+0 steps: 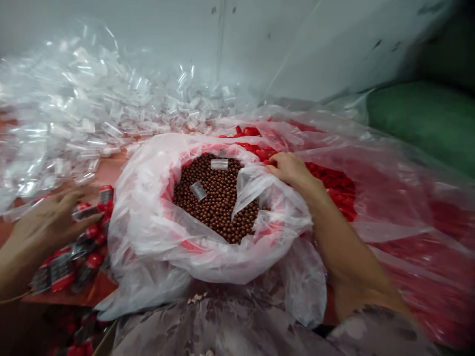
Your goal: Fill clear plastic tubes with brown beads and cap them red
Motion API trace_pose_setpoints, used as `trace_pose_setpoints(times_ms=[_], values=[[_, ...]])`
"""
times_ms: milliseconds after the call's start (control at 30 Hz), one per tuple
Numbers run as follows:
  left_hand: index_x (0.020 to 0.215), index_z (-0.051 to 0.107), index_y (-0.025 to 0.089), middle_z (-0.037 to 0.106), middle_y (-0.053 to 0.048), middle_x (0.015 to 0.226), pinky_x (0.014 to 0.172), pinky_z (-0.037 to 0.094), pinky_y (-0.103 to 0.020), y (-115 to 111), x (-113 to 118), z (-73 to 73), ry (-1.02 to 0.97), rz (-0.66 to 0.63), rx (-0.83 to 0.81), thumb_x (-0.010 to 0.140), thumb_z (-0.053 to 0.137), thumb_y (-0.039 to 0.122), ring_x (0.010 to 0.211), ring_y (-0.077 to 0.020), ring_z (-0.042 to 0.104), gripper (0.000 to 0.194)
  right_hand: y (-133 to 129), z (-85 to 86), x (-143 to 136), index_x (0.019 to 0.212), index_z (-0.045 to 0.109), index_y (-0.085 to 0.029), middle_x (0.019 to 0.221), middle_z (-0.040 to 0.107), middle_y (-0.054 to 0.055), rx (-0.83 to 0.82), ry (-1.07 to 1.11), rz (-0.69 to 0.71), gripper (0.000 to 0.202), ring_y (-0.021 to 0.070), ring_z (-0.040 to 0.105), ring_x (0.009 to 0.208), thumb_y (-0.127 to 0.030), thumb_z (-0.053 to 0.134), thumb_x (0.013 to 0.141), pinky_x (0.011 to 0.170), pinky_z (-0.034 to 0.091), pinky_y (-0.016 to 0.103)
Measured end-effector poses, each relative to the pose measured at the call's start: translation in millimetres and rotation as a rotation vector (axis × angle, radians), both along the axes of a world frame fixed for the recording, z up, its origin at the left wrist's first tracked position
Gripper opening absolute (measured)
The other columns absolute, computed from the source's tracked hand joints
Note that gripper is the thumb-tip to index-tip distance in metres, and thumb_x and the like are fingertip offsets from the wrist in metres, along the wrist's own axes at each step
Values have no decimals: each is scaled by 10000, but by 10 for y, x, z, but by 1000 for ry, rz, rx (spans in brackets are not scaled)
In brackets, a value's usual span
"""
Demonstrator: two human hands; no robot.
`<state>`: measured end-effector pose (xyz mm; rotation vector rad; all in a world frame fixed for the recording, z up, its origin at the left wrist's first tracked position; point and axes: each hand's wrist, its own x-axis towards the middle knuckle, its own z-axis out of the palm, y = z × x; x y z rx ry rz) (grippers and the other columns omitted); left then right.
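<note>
The left hand [52, 217] reaches in from the left of the bag [135, 217], its forearm low and slanting up, back of the hand upward. Its fingers point towards the bag, the thumb set apart below them; blur hides whether they grip anything. Beneath and beside it, capped tubes [62, 271] lie heaped against the bag's left side. Clear tubes [111, 129] spread beyond the bag to the far left. Inside the bag are brown beads [208, 207], with two loose tubes [198, 191] lying on them. The right hand [289, 168] is at the bag's far right edge, its forearm slanting up past the bag's right side. Its fingers bend inward beside red caps [332, 185]; I cannot tell whether they pinch one. More caps lie under plastic [393, 185] right of the bag.
</note>
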<state>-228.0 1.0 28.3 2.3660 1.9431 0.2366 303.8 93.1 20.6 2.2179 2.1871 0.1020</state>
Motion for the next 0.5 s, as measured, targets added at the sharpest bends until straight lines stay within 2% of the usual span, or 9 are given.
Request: trace_pose_setpoints(times_ms=[67,133,200,233,267,333,400,433,500], values=[[1155,535,280,622,31,1230,921,449,-357,20,348,155,82,-41,140,935,403,472,1087,-218,576,321,-14,-24,67,892,727,-149,912,741,142,125,51,-14,230,276,660,853,-267,540,828,792,464,396],[1128,578,204,652,-51,1190,936,453,-356,97,766,250,107,-230,230,965,374,392,1071,-218,592,322,-33,-27,130,812,700,-169,804,733,121,317,186,-33,143,260,657,777,-249,582,791,811,461,415],[1037,640,184,698,-85,1065,869,469,-342,216,1204,271,129,-460,189,956,392,292,975,-216,628,283,-54,3,138,742,658,-192,724,717,104,479,334,-60,65,226,640,689,-234,614,764,769,469,401],[1002,658,178,709,-97,1008,827,473,-336,284,1415,255,157,-545,114,943,404,247,940,-220,642,270,-69,31,109,729,638,-199,696,710,96,526,421,-71,55,203,628,645,-233,615,766,723,474,380],[961,671,162,714,-110,937,770,475,-334,353,1611,227,196,-572,23,939,404,241,888,-229,656,280,-90,65,56,734,619,-202,671,704,85,545,527,-77,56,179,615,599,-236,606,776,667,474,353],[873,695,114,710,-149,828,673,469,-332,488,1942,141,261,-490,-154,954,385,374,814,-265,676,413,-159,136,-120,771,585,-200,614,683,51,514,800,-81,55,136,584,502,-244,578,802,558,464,297],[837,710,77,708,-188,819,640,468,-328,613,2170,36,272,-370,-251,944,348,526,827,-302,687,587,-261,179,-355,791,554,-197,571,656,9,430,1107,-67,68,107,547,419,-259,573,810,472,449,255],[847,716,67,710,-203,851,645,472,-326,670,2247,-17,252,-325,-267,930,351,566,860,-316,688,624,-316,179,-476,790,545,-197,563,645,-8,382,1214,-51,95,96,526,389,-283,579,810,437,440,239],[892,716,62,712,-209,925,664,480,-316,766,2341,-112,171,-263,-264,897,425,563,910,-317,683,579,-416,130,-693,797,546,-200,583,651,-26,288,1355,-1,166,80,514,373,-356,605,799,407,435,217]])
